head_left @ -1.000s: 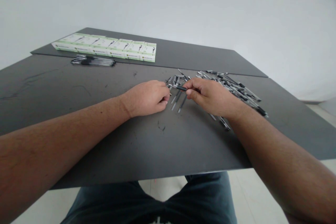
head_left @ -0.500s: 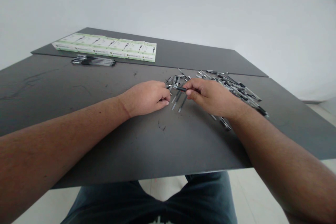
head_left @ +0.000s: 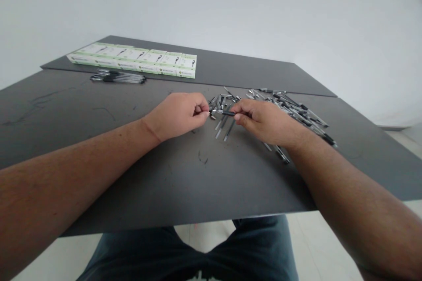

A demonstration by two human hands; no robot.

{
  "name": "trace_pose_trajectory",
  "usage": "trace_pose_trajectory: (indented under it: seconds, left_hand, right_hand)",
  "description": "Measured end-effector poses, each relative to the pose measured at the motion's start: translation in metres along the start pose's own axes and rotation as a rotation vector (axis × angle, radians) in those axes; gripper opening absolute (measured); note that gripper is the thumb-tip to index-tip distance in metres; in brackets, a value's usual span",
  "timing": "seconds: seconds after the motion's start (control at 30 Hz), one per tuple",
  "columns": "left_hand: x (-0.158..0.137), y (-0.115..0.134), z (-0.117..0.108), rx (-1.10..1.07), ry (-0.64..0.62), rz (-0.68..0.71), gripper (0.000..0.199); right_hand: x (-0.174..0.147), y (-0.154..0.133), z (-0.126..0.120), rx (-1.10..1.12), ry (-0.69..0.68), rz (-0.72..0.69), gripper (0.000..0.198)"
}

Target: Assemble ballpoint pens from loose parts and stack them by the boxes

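Between the fingertips of my right hand (head_left: 263, 120) is a pen (head_left: 228, 113) with a black grip, lying level and pointing left. My left hand (head_left: 180, 114) is closed in a pinch right at the pen's pointed end. Whatever sits between the left thumb and finger is too small to make out. Under and behind the pen is a small heap of loose pen parts (head_left: 219, 100), silvery and black. Several thin clear refills or tubes (head_left: 230, 131) lie just below the pen on the tabletop.
A large spread of pen pieces (head_left: 301, 114) lies beyond and under my right wrist. At the back left, a bundle of pens (head_left: 118, 77) rests before a row of white and green boxes (head_left: 151, 62). The dark table's (head_left: 184, 202) front edge runs above my legs.
My left hand has risen slightly and turned, its thumb and finger now pinched at the pen's end. My right hand holds the pen in nearly the same place.
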State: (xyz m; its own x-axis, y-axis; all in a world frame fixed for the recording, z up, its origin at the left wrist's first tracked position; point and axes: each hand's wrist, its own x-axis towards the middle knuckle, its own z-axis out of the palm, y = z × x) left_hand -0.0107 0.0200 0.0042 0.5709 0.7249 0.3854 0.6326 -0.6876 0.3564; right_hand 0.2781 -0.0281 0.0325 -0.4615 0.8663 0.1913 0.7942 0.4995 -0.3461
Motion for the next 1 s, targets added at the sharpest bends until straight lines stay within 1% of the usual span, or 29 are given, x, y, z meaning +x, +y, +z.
trace_pose_trajectory:
  seconds: [0.1,0.2,0.4,0.53,0.73,1.0]
  left_hand:
    - [-0.002,0.005,-0.005,-0.011,0.075,-0.03,0.023]
    - [-0.003,0.01,-0.006,-0.02,0.095,-0.013,0.024]
    - [-0.004,0.011,-0.006,-0.023,0.075,0.053,0.025]
    - [-0.005,0.011,-0.006,0.003,0.053,0.083,0.024]
    - [-0.006,0.013,-0.004,0.023,0.044,0.107,0.025]
    - [-0.006,0.012,-0.003,0.04,0.038,0.138,0.024]
  right_hand:
    - [-0.001,0.0,-0.001,-0.017,-0.002,-0.009,0.027]
    - [-0.001,0.0,-0.002,-0.021,-0.004,-0.016,0.027]
    - [0.0,0.0,-0.001,-0.034,0.017,-0.027,0.029]
    - [0.0,0.0,-0.001,-0.038,0.007,-0.026,0.029]
    - [0.001,-0.002,-0.002,-0.058,-0.013,-0.054,0.029]
    - [0.002,-0.003,-0.001,-0.094,-0.027,-0.051,0.03]
